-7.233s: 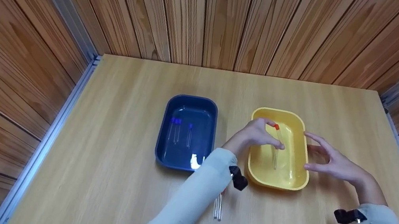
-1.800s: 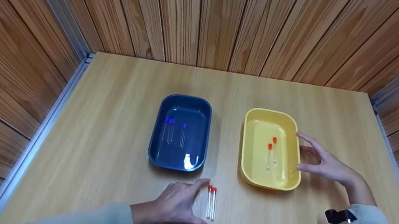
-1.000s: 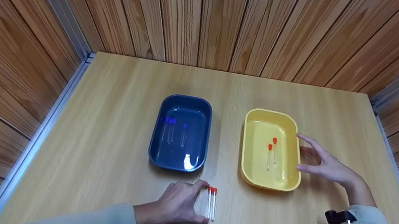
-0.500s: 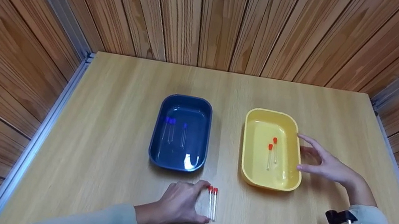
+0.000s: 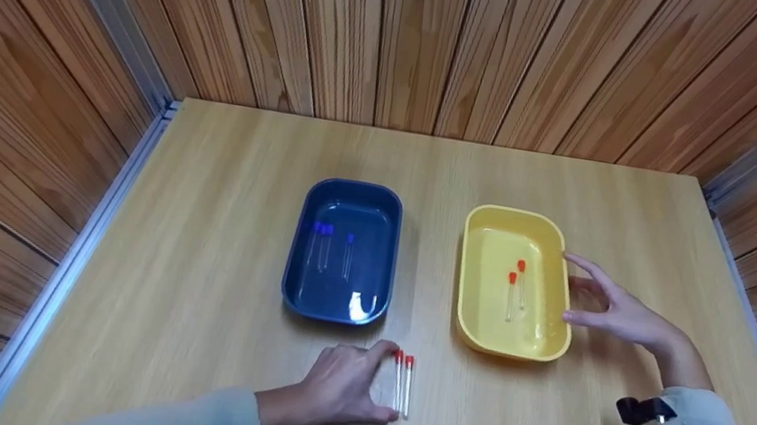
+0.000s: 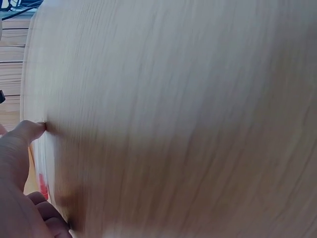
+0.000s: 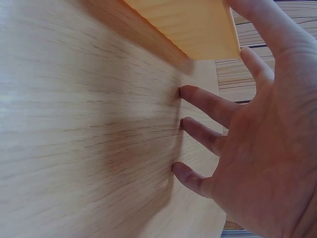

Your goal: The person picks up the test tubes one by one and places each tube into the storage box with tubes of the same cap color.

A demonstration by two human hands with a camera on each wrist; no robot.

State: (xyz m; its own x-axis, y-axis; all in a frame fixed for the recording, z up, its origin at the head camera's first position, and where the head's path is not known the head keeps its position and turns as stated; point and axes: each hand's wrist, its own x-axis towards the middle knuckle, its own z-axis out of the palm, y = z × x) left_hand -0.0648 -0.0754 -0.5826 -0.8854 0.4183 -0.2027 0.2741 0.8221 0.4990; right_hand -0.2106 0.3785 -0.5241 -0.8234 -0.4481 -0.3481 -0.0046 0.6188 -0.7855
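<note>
Two clear test tubes with red caps lie side by side on the table in the head view. My left hand point(image 5: 339, 386) pinches the left test tube point(image 5: 398, 383) end to end, a finger at its cap and the thumb at its bottom. Just right of it lies the other red-capped tube point(image 5: 407, 388). My right hand point(image 5: 625, 312) touches the right wall of the yellow tray point(image 5: 464, 317) with spread fingers; in the right wrist view, several fingertips rest on the table. Inside the yellow tray lie two red-capped tubes point(image 5: 509, 302). The left wrist view mostly shows tabletop.
A dark blue tray point(image 5: 291, 282) stands left of the yellow one and holds three blue-capped tubes point(image 5: 348, 257). Wood-patterned panels point(image 5: 421, 37) rise behind the table point(image 5: 218, 217) and on both sides, with metal rails at the corners.
My left hand held a red-capped tube over the yellow tray; that tube now lies inside. The hand moved back toward the near table and its fingers closed onto another tube. My right hand stayed put.
</note>
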